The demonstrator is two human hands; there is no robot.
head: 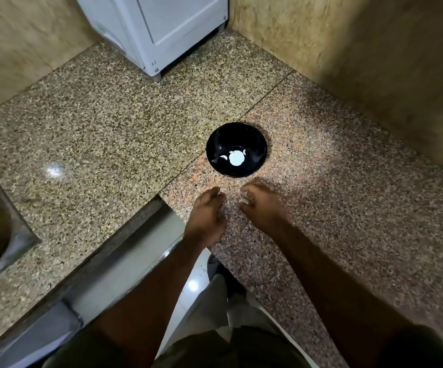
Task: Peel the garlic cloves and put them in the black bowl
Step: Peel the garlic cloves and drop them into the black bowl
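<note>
The right hand (261,205) pinches a small pale garlic clove (243,201) just near of the glossy black bowl (216,144); the left hand (206,216) hangs loosely curled, holding nothing. A slick clove could slip onto the speckled granite counter (348,197).

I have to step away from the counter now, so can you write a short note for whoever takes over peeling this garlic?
Right hand: fingers curled round a pale garlic clove; whether it is fully peeled is too blurred to tell.
Left hand: beside the right, fingers loosely curled, nothing visible in it.
Black bowl: on the granite counter just beyond both hands, with two peeled cloves in it beside a bright reflection.
Done: two cloves in the bowl.
Left: finish the held clove and drop it in. No other cloves are visible on the counter.
</note>
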